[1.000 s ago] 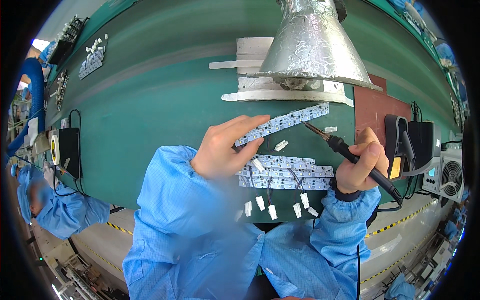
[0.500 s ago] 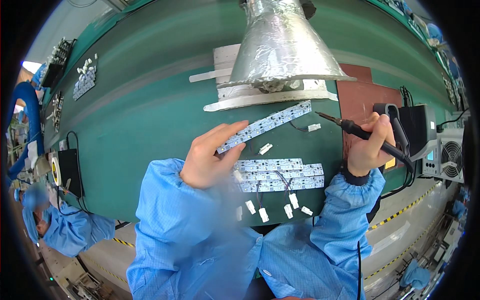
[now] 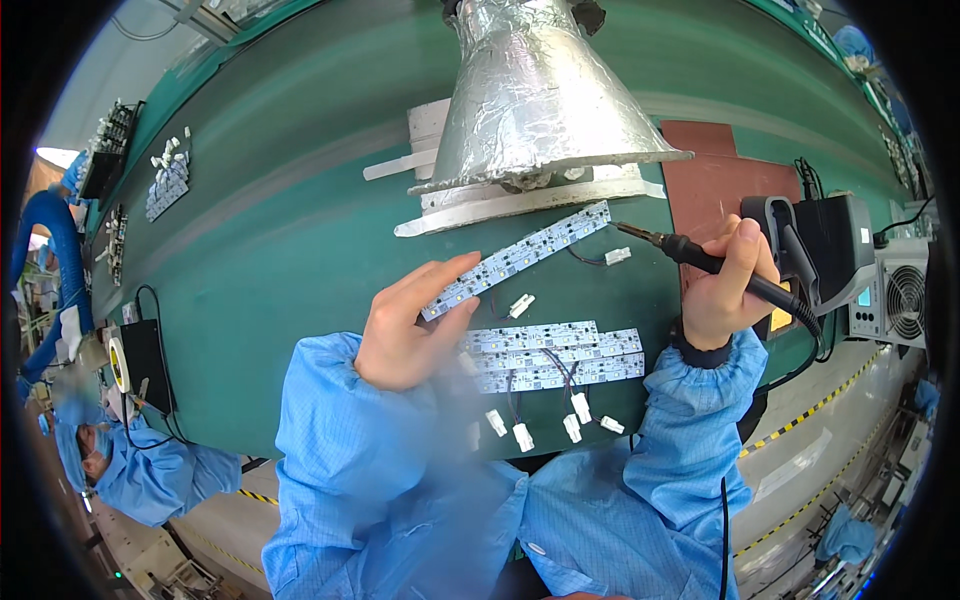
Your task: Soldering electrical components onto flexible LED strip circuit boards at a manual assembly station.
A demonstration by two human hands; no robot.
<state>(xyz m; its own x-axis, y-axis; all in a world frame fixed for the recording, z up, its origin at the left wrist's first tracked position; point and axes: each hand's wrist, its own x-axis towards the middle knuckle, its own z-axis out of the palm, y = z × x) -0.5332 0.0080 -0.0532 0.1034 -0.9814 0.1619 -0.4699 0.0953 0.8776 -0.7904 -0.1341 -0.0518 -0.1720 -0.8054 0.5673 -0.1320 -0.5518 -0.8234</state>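
My left hand (image 3: 410, 325) pinches the near end of an LED strip board (image 3: 525, 257), a long narrow white circuit board tilted up toward the right. A short wire with a white connector (image 3: 617, 256) hangs near its far end. In my right hand (image 3: 725, 290) is a soldering iron (image 3: 700, 257), gripped like a pen. Its tip points left and lies very close to the board's far end; whether they touch I cannot tell. Below the held board, several more LED strip boards (image 3: 560, 355) lie side by side on the green mat, with white connectors (image 3: 523, 437) on wires toward me.
A foil-covered fume hood (image 3: 555, 100) stands ahead over white strips. At right are a reddish-brown mat (image 3: 725, 175), a black soldering station (image 3: 835, 250) and a fan unit (image 3: 900, 300). Far left holds stacked boards (image 3: 168, 185), a tape roll (image 3: 118, 363) and another person's blue sleeve (image 3: 175, 475).
The soldering iron's tip has come nearer the far end of the held LED strip board. The whole view has shifted slightly; my left hand keeps its hold.
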